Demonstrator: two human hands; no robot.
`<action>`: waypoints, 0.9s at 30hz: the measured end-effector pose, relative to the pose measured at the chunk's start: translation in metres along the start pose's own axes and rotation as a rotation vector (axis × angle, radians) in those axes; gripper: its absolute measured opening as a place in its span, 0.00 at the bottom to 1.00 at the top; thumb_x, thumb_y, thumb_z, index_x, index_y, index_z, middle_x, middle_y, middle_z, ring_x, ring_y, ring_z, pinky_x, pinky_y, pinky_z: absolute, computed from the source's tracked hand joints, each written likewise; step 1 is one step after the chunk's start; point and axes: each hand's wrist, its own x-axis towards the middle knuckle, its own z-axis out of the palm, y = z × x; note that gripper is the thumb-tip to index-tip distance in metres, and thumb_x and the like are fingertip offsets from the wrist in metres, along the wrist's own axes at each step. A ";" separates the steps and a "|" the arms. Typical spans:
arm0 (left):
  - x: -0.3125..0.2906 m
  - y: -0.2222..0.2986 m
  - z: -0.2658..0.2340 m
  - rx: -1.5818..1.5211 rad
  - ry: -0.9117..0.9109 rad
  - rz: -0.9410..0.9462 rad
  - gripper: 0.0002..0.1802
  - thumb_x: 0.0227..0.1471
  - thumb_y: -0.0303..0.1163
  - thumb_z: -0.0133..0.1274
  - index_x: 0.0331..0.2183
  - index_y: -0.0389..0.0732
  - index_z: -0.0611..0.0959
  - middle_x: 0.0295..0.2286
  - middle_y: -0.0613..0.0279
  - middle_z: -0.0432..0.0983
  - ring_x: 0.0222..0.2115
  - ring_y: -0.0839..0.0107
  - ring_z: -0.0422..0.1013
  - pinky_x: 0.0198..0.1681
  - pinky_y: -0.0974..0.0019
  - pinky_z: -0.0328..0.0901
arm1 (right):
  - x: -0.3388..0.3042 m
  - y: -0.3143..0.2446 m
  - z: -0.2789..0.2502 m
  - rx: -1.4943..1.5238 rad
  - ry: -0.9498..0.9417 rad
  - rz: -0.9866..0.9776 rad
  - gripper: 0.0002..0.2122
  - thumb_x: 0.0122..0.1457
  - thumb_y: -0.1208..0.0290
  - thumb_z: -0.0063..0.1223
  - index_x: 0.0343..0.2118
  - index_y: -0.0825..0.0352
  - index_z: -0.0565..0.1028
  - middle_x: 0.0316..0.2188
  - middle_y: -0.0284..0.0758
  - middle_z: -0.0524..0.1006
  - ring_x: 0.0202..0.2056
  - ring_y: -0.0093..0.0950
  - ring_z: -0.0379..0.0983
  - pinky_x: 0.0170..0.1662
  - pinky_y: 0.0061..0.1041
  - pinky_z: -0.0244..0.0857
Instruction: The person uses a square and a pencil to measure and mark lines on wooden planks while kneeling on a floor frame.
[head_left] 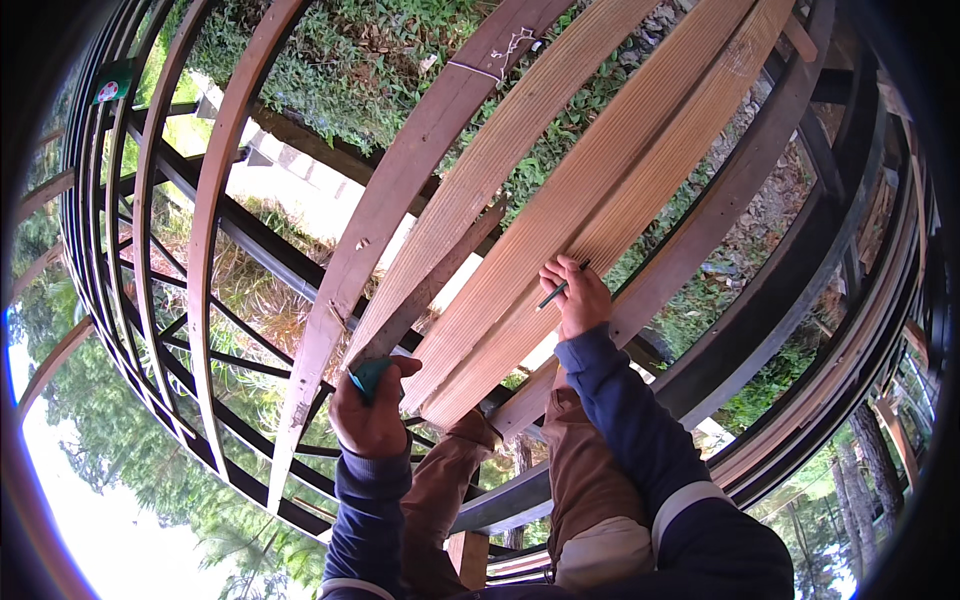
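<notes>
My right hand (580, 298) is closed around a slim dark green pencil (551, 295), held just above a pale grooved plank (625, 225). To the left, my left hand (372, 420) grips a small teal object (369, 377); the fingers cover much of it, so its kind cannot be made out. That hand is by the near end of a narrow weathered wood strip (430, 285), which lies slantwise beside another pale plank (500, 150). A third pale plank (560, 215) runs alongside the one under the pencil.
Brown painted beams (400, 180) and dark metal bars (265, 240) form an open frame with wide gaps. Plants and ground (330, 80) show far below. My brown-trousered legs (590, 460) are close to the planks' near ends. Trees (130, 420) stand beyond.
</notes>
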 end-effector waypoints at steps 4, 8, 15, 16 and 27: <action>-0.001 -0.006 -0.001 0.118 -0.042 0.165 0.11 0.46 0.21 0.46 0.35 0.32 0.76 0.24 0.57 0.76 0.28 0.71 0.72 0.35 0.69 0.65 | 0.004 -0.001 0.026 0.039 -0.136 -0.024 0.18 0.60 0.66 0.39 0.44 0.79 0.64 0.43 0.50 0.69 0.45 0.38 0.68 0.48 0.33 0.64; -0.011 0.017 0.000 0.347 -0.127 0.480 0.14 0.42 0.20 0.51 0.37 0.33 0.76 0.28 0.51 0.76 0.25 0.66 0.74 0.31 0.69 0.68 | 0.009 -0.018 0.019 0.004 -0.251 -0.015 0.20 0.60 0.63 0.39 0.45 0.79 0.63 0.43 0.52 0.68 0.46 0.40 0.67 0.51 0.35 0.61; -0.058 0.052 -0.018 0.213 -0.307 0.413 0.17 0.38 0.17 0.52 0.36 0.36 0.76 0.35 0.49 0.75 0.32 0.57 0.74 0.33 0.65 0.70 | -0.023 -0.050 -0.077 -0.379 0.035 -0.245 0.19 0.60 0.60 0.40 0.43 0.74 0.66 0.36 0.39 0.71 0.37 0.28 0.69 0.45 0.27 0.63; -0.052 0.041 -0.001 0.224 -0.349 0.455 0.18 0.37 0.17 0.52 0.37 0.35 0.76 0.35 0.50 0.75 0.34 0.58 0.74 0.34 0.66 0.70 | -0.025 -0.049 -0.088 -0.430 0.083 -0.251 0.21 0.59 0.56 0.39 0.44 0.73 0.67 0.35 0.37 0.73 0.36 0.25 0.68 0.43 0.25 0.61; 0.028 -0.089 0.170 0.252 -0.293 0.573 0.17 0.41 0.21 0.49 0.39 0.38 0.76 0.35 0.52 0.74 0.36 0.59 0.72 0.36 0.65 0.69 | -0.023 -0.053 -0.070 -0.706 0.125 -0.433 0.15 0.61 0.62 0.38 0.36 0.71 0.72 0.27 0.31 0.73 0.31 0.20 0.68 0.34 0.20 0.61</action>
